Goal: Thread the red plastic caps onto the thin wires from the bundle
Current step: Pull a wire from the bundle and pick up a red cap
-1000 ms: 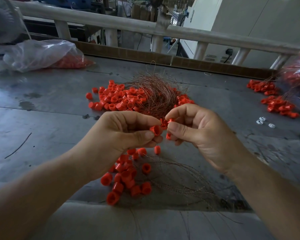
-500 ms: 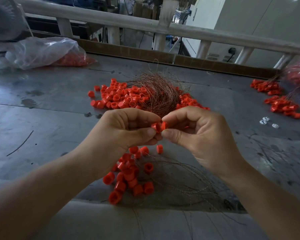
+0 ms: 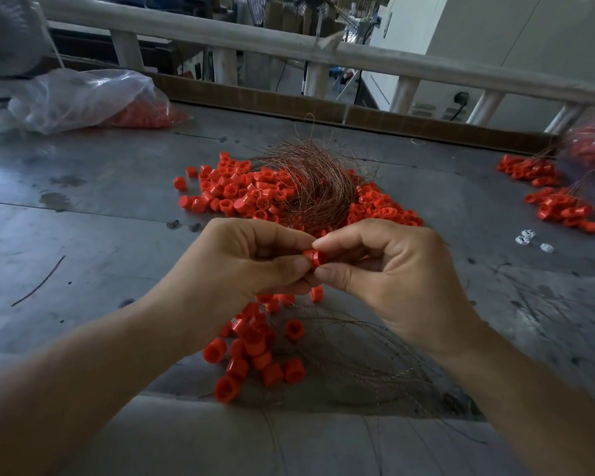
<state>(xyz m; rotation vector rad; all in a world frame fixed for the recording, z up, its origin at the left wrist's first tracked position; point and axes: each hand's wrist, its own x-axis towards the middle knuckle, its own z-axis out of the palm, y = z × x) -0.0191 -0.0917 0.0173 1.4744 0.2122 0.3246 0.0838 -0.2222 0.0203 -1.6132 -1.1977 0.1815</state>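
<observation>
My left hand (image 3: 241, 262) and my right hand (image 3: 389, 269) meet above the metal table, and both pinch one red plastic cap (image 3: 314, 258) between thumb and forefinger. The wire they work with is too thin to see at the cap. Behind the hands lies a tangled bundle of thin copper wires (image 3: 310, 187) on a heap of loose red caps (image 3: 241, 190). Below the hands sits a cluster of caps (image 3: 258, 352) strung on thin wire loops (image 3: 364, 359).
The grey metal table (image 3: 93, 235) ends at a brown raised edge and a white railing (image 3: 289, 49) at the back. A clear plastic bag with red caps (image 3: 90, 97) lies at back left. More caps (image 3: 557, 197) and small white parts (image 3: 529, 238) lie at right.
My right hand's fingers have closed in on the cap that my left hand held alone a second ago. Both hands now pinch it together, fingertips touching.
</observation>
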